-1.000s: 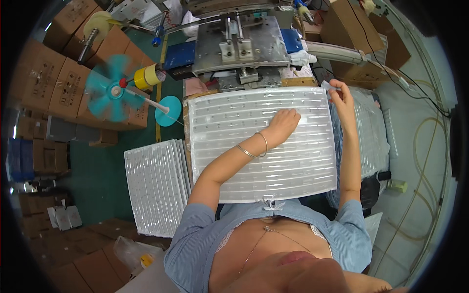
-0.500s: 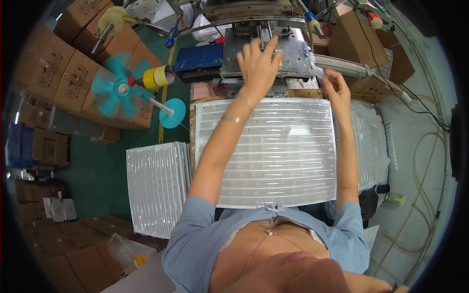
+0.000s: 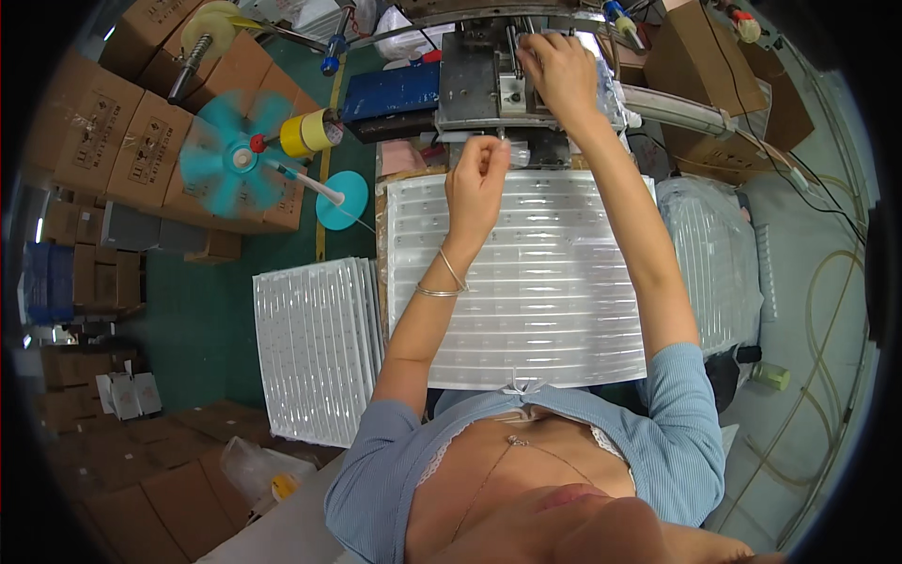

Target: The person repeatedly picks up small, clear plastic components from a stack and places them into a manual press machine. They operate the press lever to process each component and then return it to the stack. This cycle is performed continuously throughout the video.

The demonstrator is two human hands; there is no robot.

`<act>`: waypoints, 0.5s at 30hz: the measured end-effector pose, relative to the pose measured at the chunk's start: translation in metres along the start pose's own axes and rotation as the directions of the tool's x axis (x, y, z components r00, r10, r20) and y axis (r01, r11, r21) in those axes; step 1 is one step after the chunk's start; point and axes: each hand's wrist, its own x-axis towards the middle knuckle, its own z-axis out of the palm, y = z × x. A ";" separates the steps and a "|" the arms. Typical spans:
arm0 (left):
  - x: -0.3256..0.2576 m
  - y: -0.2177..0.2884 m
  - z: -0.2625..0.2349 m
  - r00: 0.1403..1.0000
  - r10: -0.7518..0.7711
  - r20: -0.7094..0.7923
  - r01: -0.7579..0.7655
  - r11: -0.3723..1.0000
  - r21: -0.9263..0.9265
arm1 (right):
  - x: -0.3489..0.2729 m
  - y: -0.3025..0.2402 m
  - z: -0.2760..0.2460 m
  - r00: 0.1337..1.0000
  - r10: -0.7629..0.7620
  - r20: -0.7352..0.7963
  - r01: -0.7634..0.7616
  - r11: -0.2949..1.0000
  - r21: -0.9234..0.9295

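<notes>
While the left hand [image 3: 477,183] pinches narrowly, the right hand [image 3: 568,83], grip unclear, needs steadiness at twelve o'clock's flat grey metal plate [image 3: 467,89].

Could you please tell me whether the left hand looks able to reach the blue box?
Probably yes: the blue box lies ahead and to the left of the left hand, and nothing visible seems to block the way.
</notes>
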 end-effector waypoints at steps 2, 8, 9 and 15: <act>-0.009 -0.015 0.003 0.991 -0.130 0.008 0.128 0.958 -0.255 | 0.000 0.001 0.001 1.000 0.016 -0.005 -0.016 1.000 -0.009; -0.031 -0.053 0.027 0.929 -0.288 0.230 0.369 0.714 -0.595 | -0.023 0.016 -0.021 0.998 0.048 0.028 -0.053 0.969 0.239; -0.033 -0.051 0.030 0.910 -0.298 0.288 0.395 0.834 -0.385 | -0.032 0.021 -0.036 0.997 0.057 0.042 -0.066 0.966 0.250; -0.069 -0.040 0.078 0.824 0.303 0.479 -0.531 0.708 0.466 | -0.116 0.060 -0.123 0.845 0.331 0.421 -0.462 0.848 0.261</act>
